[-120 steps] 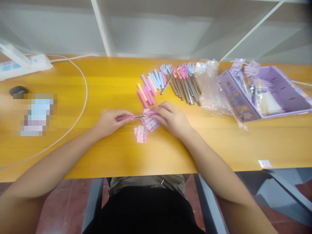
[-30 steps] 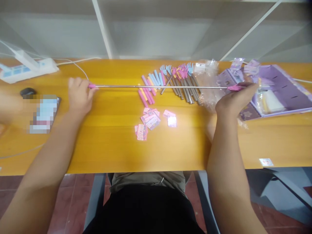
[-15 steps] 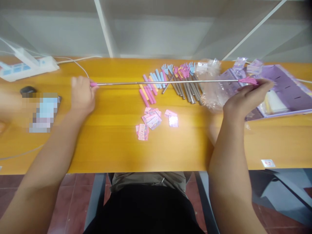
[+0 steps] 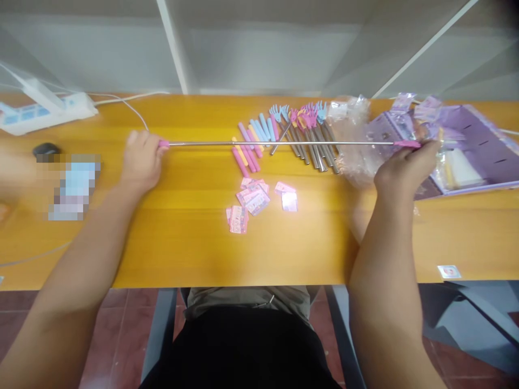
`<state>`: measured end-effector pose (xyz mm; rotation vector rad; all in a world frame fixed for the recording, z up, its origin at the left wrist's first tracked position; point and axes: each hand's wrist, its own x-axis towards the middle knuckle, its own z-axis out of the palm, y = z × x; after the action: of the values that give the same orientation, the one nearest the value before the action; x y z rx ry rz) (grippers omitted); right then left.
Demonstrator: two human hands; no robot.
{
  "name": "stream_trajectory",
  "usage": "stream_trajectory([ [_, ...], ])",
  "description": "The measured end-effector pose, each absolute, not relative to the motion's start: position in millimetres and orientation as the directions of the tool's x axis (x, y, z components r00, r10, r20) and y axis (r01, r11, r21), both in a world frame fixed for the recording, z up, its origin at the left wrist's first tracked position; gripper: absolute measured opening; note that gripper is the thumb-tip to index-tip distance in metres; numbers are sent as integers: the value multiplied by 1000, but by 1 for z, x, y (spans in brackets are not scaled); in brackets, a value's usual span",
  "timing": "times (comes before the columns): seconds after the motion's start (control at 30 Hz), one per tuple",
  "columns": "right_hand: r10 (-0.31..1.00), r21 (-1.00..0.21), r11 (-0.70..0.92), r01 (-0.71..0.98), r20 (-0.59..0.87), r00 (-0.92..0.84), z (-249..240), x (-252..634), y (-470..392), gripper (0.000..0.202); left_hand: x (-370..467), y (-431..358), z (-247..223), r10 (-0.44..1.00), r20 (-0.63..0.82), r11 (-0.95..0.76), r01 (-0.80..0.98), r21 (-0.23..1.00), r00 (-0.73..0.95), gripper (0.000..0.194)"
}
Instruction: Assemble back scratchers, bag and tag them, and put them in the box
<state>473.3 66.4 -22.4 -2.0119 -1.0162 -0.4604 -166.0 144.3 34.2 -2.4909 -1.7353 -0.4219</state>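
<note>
A telescopic back scratcher stretches level between my hands, its thin metal rod drawn out long. My left hand is closed around the pink handle at one end. At the other end, my right hand grips the pink head, whose prongs are mostly covered by the fingers. Behind the rod lie several more back scratchers with blue, pink and orange claw heads. Beside them rest several coloured handle sleeves in pink, blue, purple and orange. Nearer to me are small pink printed cards.
A purple box stands at the right, with clear plastic bags next to it. On the left are a white power strip, a dark mouse-like object and a blurred-out phone. A partition wall rises behind the table.
The rod has come slightly lower and nearer to me. My left hand has shifted a little right, and the right hand's fingers have turned and closed more over the pink head.
</note>
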Motion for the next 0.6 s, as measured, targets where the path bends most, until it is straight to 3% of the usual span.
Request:
stream_trajectory([
  [0.1, 402, -547, -510, 664, 531, 746, -16, 464, 65, 36, -170, 145, 34, 897, 281, -383, 917, 115, 340, 79],
  [0.3, 494, -514, -519, 683, 473, 730, 4, 443, 56, 48, -172, 144, 39, 884, 278, -432, 885, 174, 376, 90],
  [0.43, 470, -510, -584, 631, 421, 775, 14, 441, 53, 51, -169, 143, 35, 877, 291, -447, 872, 201, 383, 81],
  [0.6, 604, -444, -488, 752, 449, 658, 21, 420, 52, 49, -159, 141, 26, 871, 317, -464, 841, 277, 376, 64],
])
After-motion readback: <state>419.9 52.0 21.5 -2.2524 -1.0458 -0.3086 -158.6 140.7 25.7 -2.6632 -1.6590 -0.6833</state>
